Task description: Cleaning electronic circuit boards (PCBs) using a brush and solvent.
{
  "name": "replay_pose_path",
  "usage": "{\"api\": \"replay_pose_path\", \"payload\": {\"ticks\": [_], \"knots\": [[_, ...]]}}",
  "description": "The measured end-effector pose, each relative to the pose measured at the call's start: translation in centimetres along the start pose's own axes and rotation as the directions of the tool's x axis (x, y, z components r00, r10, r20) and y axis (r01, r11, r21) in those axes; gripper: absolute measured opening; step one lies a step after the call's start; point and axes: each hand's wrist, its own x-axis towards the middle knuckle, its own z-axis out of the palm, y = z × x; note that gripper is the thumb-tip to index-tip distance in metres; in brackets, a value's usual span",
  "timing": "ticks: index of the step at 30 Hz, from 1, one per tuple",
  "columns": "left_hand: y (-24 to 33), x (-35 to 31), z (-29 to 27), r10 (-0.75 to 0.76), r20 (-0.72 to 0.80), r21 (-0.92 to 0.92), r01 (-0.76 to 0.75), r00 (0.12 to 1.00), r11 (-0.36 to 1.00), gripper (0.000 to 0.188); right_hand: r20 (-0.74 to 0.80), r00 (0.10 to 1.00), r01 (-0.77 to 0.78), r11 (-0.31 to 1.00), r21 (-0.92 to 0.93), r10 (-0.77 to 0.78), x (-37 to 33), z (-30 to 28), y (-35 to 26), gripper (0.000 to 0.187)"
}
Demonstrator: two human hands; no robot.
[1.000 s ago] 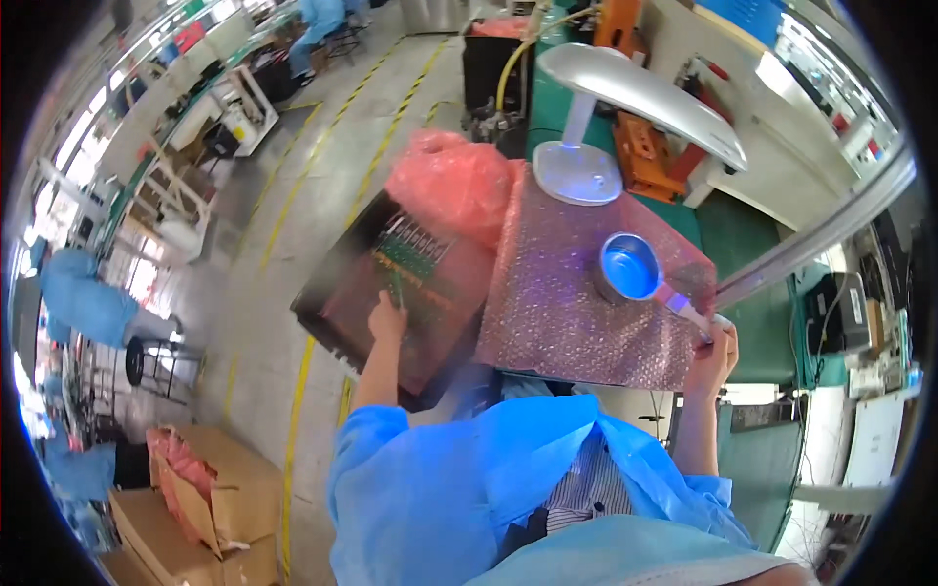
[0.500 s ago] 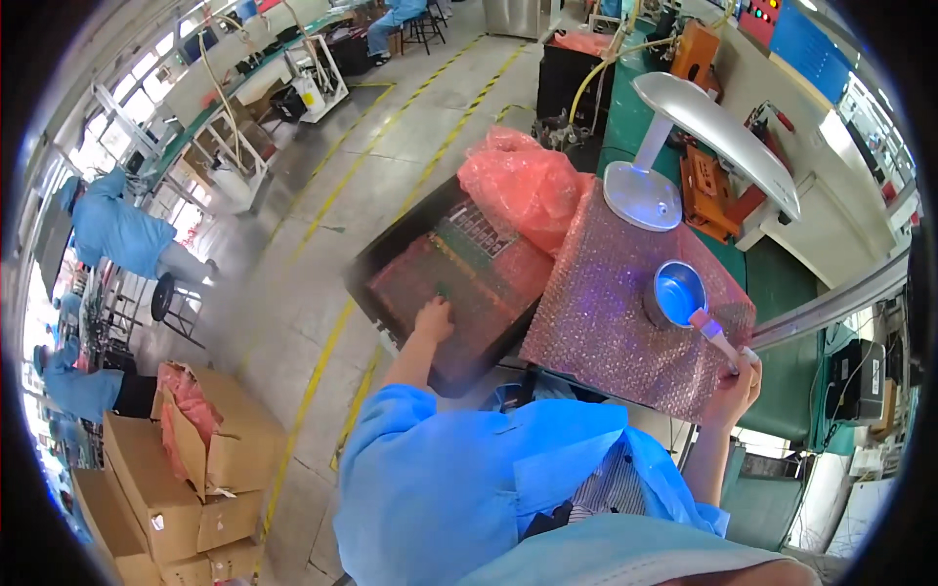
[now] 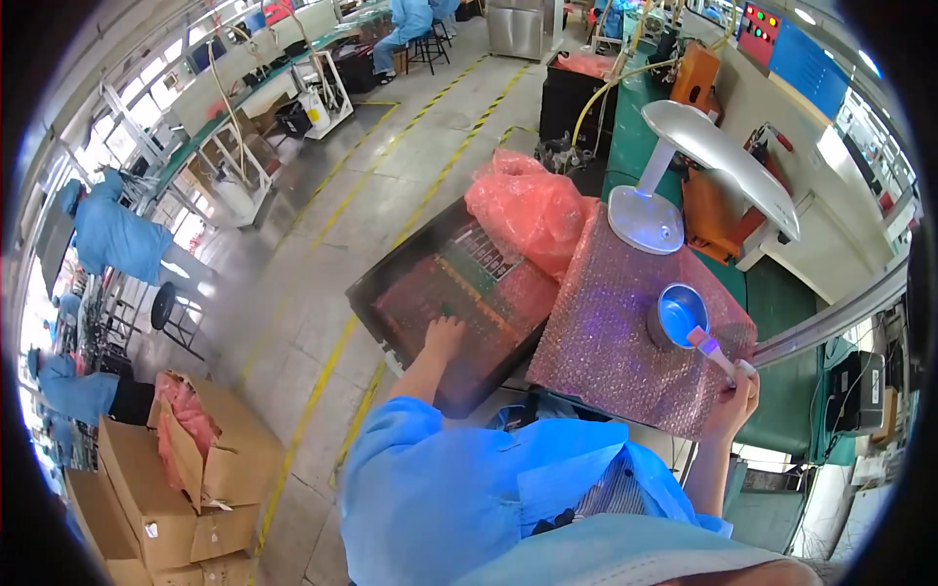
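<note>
My right hand is closed round the handle of a flat brush. The brush's pinkish head points toward a round metal cup, close to its rim, and the cup's inside glows blue. The cup stands on a pink bubble-wrap sheet over the bench. My left hand reaches down into a black bin to the left, its fingers bent together at a small green piece. That piece is too small to make out. Under the hand lie pink wrap and boards in the bin.
Crumpled pink bubble wrap covers the bin's far right corner. A silver lamp arches over the bench behind the cup, beside orange fixtures. Cardboard boxes stand on the floor at left. Co-workers in blue work farther off.
The whole view has shifted, so the scene sits slightly lower. My left hand has moved a little to the right within the bin. My right hand keeps its hold on the brush near the cup.
</note>
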Motion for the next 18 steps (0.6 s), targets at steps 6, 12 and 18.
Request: {"api": "replay_pose_path", "payload": {"ticks": [6,12,18], "knots": [[0.3,0.0,0.2,-0.016,-0.06,-0.003,0.016,0.998,1.0,0.023,-0.021,0.999,0.028,1.0,0.008,-0.027,0.3,1.0,-0.6,0.014],[0.3,0.7,1.3,-0.088,0.038,0.008,0.088,0.995,0.996,0.034,0.024,1.0,-0.005,1.0,0.005,0.005,0.2,1.8,-1.2,0.014],[-0.2,0.5,0.2,-0.074,-0.017,-0.06,0.073,0.997,0.996,0.027,-0.025,0.988,-0.143,0.967,0.211,0.152,-0.1,2.0,-2.2,0.014]]}}
